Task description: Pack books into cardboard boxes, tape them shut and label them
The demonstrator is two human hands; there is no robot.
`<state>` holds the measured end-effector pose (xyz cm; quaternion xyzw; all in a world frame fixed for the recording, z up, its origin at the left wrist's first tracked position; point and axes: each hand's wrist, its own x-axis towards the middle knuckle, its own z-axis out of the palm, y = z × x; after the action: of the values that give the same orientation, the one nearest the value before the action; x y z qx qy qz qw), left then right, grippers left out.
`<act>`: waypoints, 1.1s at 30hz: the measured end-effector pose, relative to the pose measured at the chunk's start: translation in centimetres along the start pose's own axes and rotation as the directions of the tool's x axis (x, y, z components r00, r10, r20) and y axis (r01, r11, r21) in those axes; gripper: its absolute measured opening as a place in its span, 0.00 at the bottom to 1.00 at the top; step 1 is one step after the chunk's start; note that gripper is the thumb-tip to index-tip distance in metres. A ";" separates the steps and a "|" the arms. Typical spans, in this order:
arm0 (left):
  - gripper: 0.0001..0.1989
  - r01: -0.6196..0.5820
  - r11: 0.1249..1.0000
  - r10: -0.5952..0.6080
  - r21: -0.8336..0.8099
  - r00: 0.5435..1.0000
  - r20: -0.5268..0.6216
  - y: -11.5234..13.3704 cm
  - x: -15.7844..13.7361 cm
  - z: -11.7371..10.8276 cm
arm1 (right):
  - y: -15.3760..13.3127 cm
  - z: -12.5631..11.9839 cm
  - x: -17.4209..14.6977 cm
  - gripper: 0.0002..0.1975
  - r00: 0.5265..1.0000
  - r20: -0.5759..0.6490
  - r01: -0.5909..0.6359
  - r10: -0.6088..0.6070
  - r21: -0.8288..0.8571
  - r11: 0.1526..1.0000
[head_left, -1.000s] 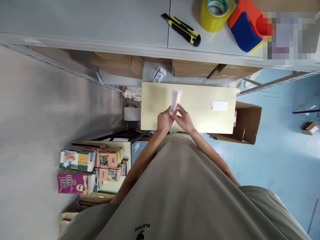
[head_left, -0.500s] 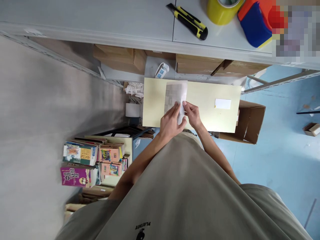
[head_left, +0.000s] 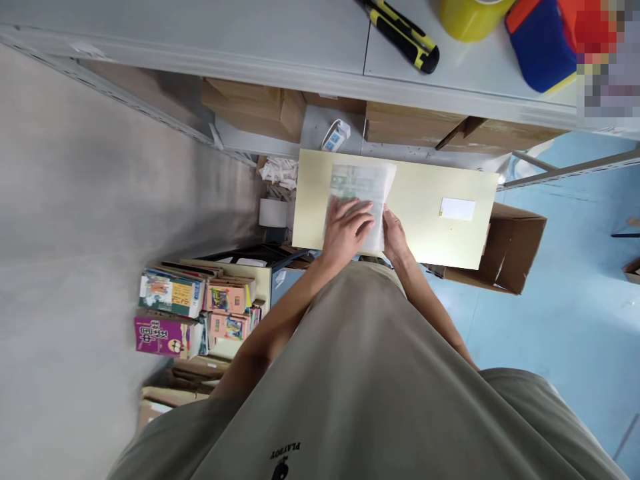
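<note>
A pale, thin printed paper (head_left: 363,180) with faint grey-green marks lies on the cream board (head_left: 420,240) in front of me. Whether it is one sheet or a thin booklet, I cannot tell. My left hand (head_left: 345,230) rests on its lower left part, fingers spread over the surface. At the paper's right edge, my right hand (head_left: 396,235) pinches it, thumb along the side; its other fingers are partly hidden. To the right on the board is a small white card (head_left: 457,209) with a yellow corner mark.
Overhead, a grey shelf (head_left: 225,40) holds a black-and-yellow utility knife (head_left: 403,33) and a yellow tape roll (head_left: 470,20). Cardboard boxes (head_left: 415,123) and a power strip (head_left: 337,135) sit behind the board. An open carton (head_left: 517,247) is at right, stacked books (head_left: 170,293) at left.
The paper has gone from a narrow folded shape to lying wider and flatter. My left hand has spread its fingers over it; my right hand has shifted right with the edge. The view has shifted slightly.
</note>
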<state>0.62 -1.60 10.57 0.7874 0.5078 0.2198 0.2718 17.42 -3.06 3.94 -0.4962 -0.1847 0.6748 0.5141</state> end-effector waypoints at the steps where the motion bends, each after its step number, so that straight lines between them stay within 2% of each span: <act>1: 0.10 -0.009 1.000 0.009 0.019 1.000 0.010 0.5 0.0 -0.2 | 0.1 0.0 0.0 0.29 1.000 -0.009 -0.016 0.016 0.017 1.000; 7: 0.17 -0.078 0.989 0.076 0.126 0.997 0.025 2.7 0.2 -0.4 | -0.1 -0.2 0.6 0.28 0.997 -0.004 -0.076 0.077 0.061 0.995; 11: 0.21 -0.121 0.979 0.116 0.162 0.992 0.042 3.1 0.3 0.2 | -0.5 -0.5 0.8 0.26 0.992 0.008 -0.123 0.122 0.078 0.989; 13: 0.23 -0.114 0.982 0.108 0.153 0.993 0.047 2.9 0.4 0.7 | -0.9 -0.6 0.8 0.26 0.994 -0.016 -0.105 0.107 0.091 0.990; 19: 0.29 0.071 0.997 -0.071 0.034 0.997 -0.003 0.5 0.6 1.8 | -2.5 -0.2 0.6 0.27 0.999 -0.030 0.009 -0.011 -0.046 0.999; 23: 0.33 0.201 0.979 -0.201 -0.041 0.980 -0.003 -0.5 1.1 1.3 | -2.7 0.6 0.6 0.28 0.996 -0.082 0.008 -0.020 -0.143 0.990; 27: 0.26 0.286 0.947 -0.289 -0.149 0.957 0.005 -1.1 1.7 0.5 | -2.7 1.8 0.0 0.26 0.998 -0.064 0.010 -0.020 -0.166 0.986; 30: 0.17 0.410 0.862 -0.417 -0.298 0.908 0.041 -3.0 1.6 0.3 | -3.3 2.5 -0.3 0.23 0.999 0.017 0.051 -0.048 -0.222 0.974; 33: 0.18 0.497 0.695 -0.526 -0.520 0.844 0.104 -5.9 0.8 0.3 | -3.7 2.0 0.6 0.24 0.992 0.031 0.126 -0.122 -0.308 0.943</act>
<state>-2.89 1.07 6.55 0.5027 0.6331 0.2871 0.5139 17.55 -0.51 7.32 -0.5542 -0.3219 0.6068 0.4702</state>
